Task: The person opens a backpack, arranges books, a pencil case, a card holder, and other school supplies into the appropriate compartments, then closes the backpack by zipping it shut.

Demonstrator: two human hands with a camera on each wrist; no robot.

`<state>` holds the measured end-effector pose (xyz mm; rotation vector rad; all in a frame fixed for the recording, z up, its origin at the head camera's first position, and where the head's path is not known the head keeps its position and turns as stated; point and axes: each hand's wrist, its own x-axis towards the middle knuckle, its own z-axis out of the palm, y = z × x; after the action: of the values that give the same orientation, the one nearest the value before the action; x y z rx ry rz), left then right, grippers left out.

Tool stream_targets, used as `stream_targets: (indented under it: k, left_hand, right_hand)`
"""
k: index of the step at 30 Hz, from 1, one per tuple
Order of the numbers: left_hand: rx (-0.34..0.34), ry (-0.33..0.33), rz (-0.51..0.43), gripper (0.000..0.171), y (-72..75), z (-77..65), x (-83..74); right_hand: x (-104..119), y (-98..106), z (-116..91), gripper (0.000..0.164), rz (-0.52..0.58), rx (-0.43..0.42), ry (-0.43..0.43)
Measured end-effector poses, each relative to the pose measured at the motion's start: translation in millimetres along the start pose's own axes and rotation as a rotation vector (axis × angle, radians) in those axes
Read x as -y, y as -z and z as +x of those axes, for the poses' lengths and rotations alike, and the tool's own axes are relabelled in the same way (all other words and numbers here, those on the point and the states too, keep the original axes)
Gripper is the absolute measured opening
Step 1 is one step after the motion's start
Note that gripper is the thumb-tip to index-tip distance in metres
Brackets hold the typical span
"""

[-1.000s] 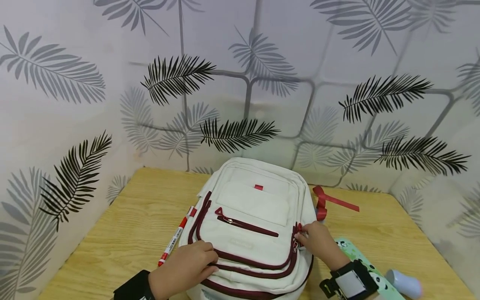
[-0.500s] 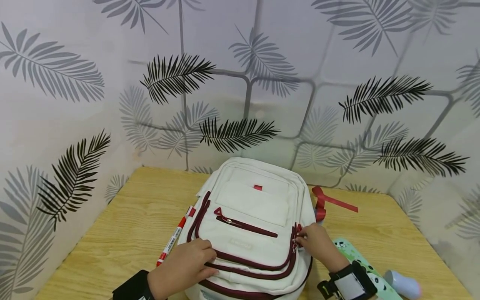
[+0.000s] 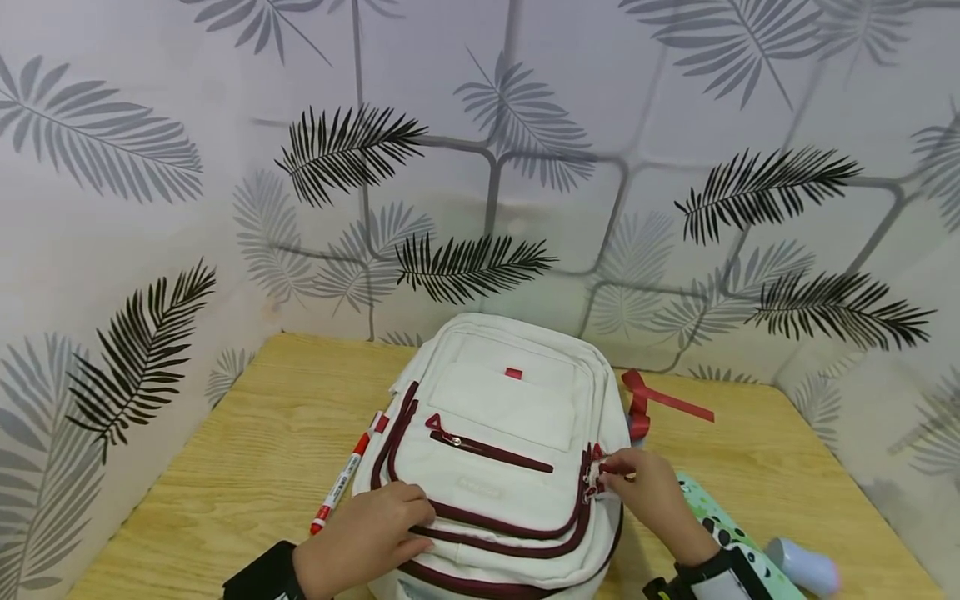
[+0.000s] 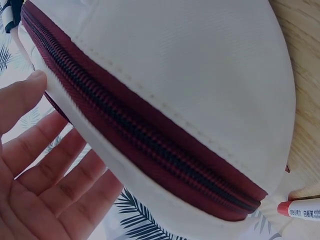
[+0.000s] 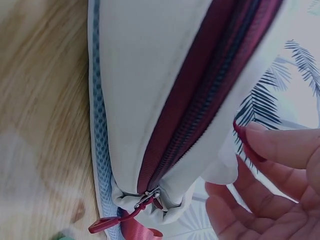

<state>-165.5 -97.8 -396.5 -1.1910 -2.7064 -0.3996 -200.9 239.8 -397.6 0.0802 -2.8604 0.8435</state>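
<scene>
Apparently works a zip on the backpack (image 3: 517, 408) at six o'clock, pinching its zip pull (image 3: 603, 469) at three with the right hand (image 3: 651, 493), gripping its edge at eight with the left hand (image 3: 367, 529), likely needing a steady tug.

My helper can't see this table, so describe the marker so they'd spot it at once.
Find the white backpack trimmed in dark red on the wooden table. Just off its left side in the head view, beside the left hand, lies a slim marker. Its white, printed barrel with red sections sets it apart from the flat red ribbon on the bag's other side.
</scene>
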Motion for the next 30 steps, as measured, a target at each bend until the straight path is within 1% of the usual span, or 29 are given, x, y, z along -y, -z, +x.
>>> stream_targets:
  k: [4,8,9,11,16,17,21,25,30]
  left_hand:
    - [0.020,-0.006,-0.026,0.014,0.4,-0.7,0.1]
    - [0.042,0.013,-0.024,0.013,-0.4,-0.9,-0.7]
    - [0.036,0.014,-0.016,0.013,-0.9,-1.2,-0.9]
    - [0.002,0.006,0.001,0.013,-2.9,-2.5,-0.7]
    - [-0.115,-0.027,0.029,0.013,-8.1,-7.8,5.9]
    - [-0.130,-0.027,0.035,0.013,-8.3,-8.7,7.9]
    - [-0.187,-0.027,0.066,0.014,-7.6,-10.9,14.3]
    - [-0.183,-0.017,0.069,0.015,-7.7,-10.6,16.9]
    - [-0.155,0.000,0.053,0.015,-9.3,-9.6,18.3]
  right_hand:
    - [0.6,1.2,-6.6,0.005,0.056,-0.049,0.007]
    - [3.4,2.4,-15.5,0.005,0.080,-0.070,0.011]
    - [4.2,2.6,-18.1,0.006,0.077,-0.076,0.007]
    - [5.4,2.9,-23.8,0.006,0.081,-0.091,0.009]
    - [6.4,1.8,-38.1,0.008,0.110,-0.093,-0.002]
    - [6.8,1.1,-40.4,0.008,0.118,-0.089,-0.004]
    - [8.9,-2.2,-47.3,0.011,0.158,-0.110,0.022]
    - [12.0,-5.3,-52.9,0.014,0.193,-0.136,0.026]
    - [16.3,-10.0,-60.2,0.012,0.216,-0.125,-0.020]
